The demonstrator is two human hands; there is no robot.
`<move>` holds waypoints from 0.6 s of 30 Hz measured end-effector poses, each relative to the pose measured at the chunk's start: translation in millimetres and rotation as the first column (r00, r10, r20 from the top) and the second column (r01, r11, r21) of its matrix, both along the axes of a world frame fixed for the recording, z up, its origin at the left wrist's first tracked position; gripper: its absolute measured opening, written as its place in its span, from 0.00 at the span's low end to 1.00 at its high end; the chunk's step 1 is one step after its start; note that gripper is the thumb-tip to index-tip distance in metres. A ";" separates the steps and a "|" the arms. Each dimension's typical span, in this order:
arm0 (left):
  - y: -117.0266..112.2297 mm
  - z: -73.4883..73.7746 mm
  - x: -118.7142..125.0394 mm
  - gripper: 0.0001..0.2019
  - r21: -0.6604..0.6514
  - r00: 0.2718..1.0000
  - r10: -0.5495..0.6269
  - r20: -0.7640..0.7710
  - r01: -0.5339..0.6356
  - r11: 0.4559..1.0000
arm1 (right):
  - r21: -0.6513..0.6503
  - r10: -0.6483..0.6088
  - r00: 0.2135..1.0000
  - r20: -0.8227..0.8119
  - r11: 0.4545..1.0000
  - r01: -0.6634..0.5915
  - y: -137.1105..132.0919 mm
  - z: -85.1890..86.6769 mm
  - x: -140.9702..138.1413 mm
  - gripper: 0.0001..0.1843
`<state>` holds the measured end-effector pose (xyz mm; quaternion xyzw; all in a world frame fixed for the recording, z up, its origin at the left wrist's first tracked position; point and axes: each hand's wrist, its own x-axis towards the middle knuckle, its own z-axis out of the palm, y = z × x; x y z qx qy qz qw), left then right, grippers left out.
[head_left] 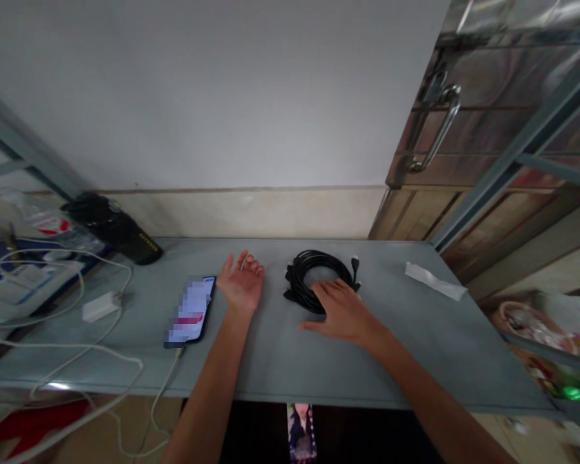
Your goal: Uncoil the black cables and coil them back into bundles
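Observation:
A coiled black cable (314,278) lies on the grey table (280,348) near its back edge. My right hand (341,310) rests palm down with its fingers spread on the near right part of the coil. My left hand (242,281) lies palm up on the table, fingers loosely curled, a thin white thing showing near the fingertips; I cannot make out whether it is held. A phone (191,310) with a lit screen lies just left of that hand, a white lead running from its near end.
White cables and a white charger (100,306) sprawl over the table's left side. A black bottle-like object (118,229) lies at the back left. A white wrapper (435,281) sits at the right. A metal door (464,129) stands beyond.

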<state>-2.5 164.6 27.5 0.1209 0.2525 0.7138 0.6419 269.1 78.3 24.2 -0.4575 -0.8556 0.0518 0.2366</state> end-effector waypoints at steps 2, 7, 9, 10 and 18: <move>0.2 -0.7 0.2 0.14 0.006 1.000 -0.007 -0.005 0.007 1.000 | 0.009 0.008 0.997 0.076 1.000 -0.008 1.5 -9.6 0.9 0.31; 1.1 -3.2 0.3 0.15 0.018 1.000 -0.010 -0.001 0.010 1.000 | 0.090 0.012 0.987 0.162 0.996 -0.027 10.5 -21.4 23.8 0.24; 1.5 -3.9 0.6 0.16 0.019 1.000 -0.010 0.013 0.010 1.000 | 0.119 -0.007 0.982 0.190 0.993 -0.016 10.6 -24.3 38.8 0.25; 1.6 -4.1 0.8 0.16 0.018 1.000 -0.012 0.020 0.012 1.000 | 0.130 -0.025 0.979 0.204 0.992 -0.002 10.1 -25.6 47.2 0.26; 1.1 -3.8 3.7 0.15 0.009 0.998 -0.014 0.059 0.014 1.000 | 0.163 -0.212 0.934 0.286 0.972 0.171 4.5 -25.4 111.1 0.23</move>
